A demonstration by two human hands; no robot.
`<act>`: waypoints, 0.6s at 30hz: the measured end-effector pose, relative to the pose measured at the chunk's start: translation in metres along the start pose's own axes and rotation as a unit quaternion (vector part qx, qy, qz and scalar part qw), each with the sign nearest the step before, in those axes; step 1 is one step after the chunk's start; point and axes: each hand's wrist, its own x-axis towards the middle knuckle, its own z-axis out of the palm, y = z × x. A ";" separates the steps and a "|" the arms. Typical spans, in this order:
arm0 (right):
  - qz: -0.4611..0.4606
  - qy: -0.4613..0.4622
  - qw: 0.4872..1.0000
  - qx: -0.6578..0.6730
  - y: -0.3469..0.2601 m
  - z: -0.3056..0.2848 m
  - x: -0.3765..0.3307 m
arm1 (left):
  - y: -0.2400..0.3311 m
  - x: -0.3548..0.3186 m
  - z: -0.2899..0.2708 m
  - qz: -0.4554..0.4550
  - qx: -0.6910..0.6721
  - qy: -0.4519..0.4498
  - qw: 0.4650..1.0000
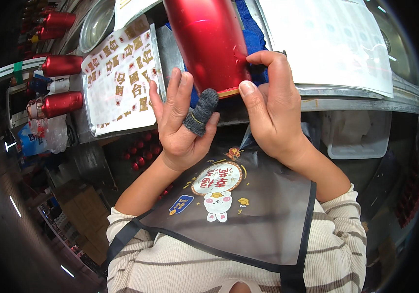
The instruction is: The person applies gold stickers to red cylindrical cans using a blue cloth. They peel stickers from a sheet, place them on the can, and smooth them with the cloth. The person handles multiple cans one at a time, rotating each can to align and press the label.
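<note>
Leftmost, three red metal cylinders [62,64] lying on their sides beside a steel tray [87,115], well apart from both hands. On the tray, a white sheet of gold decals [119,78], flat, edge to edge with the tray rim. Above it, a round steel bowl [95,23] at the upper edge.

Next, left hand [180,122]: palm turned toward the work, fingers [173,90] extended and close together, resting against the lower left side of the red cylinder [209,41]. Thumb covered by a grey knitted sleeve [201,112], tip touching the gold rim at the cylinder's lower end.

Centre: red cylinder tilted, lower end toward the body, upper end out of view at the top edge, lying over a blue cloth [252,41] on the table [360,100].

Right hand [273,107]: thumb pressed on the cylinder's lower rim, index finger curled and pressing the right flank; grip closed on the cylinder from that side.

Further right, a large pale sheet [331,41] flat on the table. Below the table edge, a translucent plastic bin [358,139].
</note>
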 end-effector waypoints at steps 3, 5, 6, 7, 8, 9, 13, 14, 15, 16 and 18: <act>-0.021 0.023 0.999 -0.033 -0.005 0.003 -0.001 | -0.002 -0.001 0.002 0.011 -0.008 0.010 1.000; -0.034 0.032 0.998 -0.044 -0.005 0.005 -0.001 | -0.003 -0.001 0.003 0.015 -0.008 0.008 1.000; -0.039 0.036 0.998 -0.047 -0.005 0.005 0.000 | -0.003 0.000 0.003 0.017 -0.008 0.007 1.000; -0.037 0.030 0.998 -0.045 -0.004 0.004 0.000 | -0.002 0.000 0.003 0.015 -0.003 0.004 1.000; -0.035 0.025 0.998 -0.043 -0.004 0.003 0.000 | -0.001 0.000 0.002 0.013 0.003 0.001 1.000; -0.034 0.023 0.998 -0.041 -0.004 0.003 0.000 | 0.000 0.001 0.002 0.011 0.009 -0.003 1.000; -0.022 0.021 0.999 -0.021 -0.003 0.001 0.000 | 0.002 0.002 0.003 0.010 0.011 -0.003 1.000; -0.009 0.017 1.000 -0.014 -0.004 0.001 -0.001 | 0.002 0.001 0.004 0.011 0.010 -0.004 1.000; 0.003 0.014 1.000 -0.007 -0.005 0.001 -0.001 | 0.001 0.001 0.004 0.011 0.010 -0.004 1.000; -0.004 0.013 1.000 -0.003 -0.003 0.001 -0.002 | 0.001 0.001 0.003 0.013 0.011 -0.005 1.000; -0.017 0.016 1.000 0.010 0.003 0.002 -0.002 | 0.001 0.002 0.001 0.016 0.014 -0.007 1.000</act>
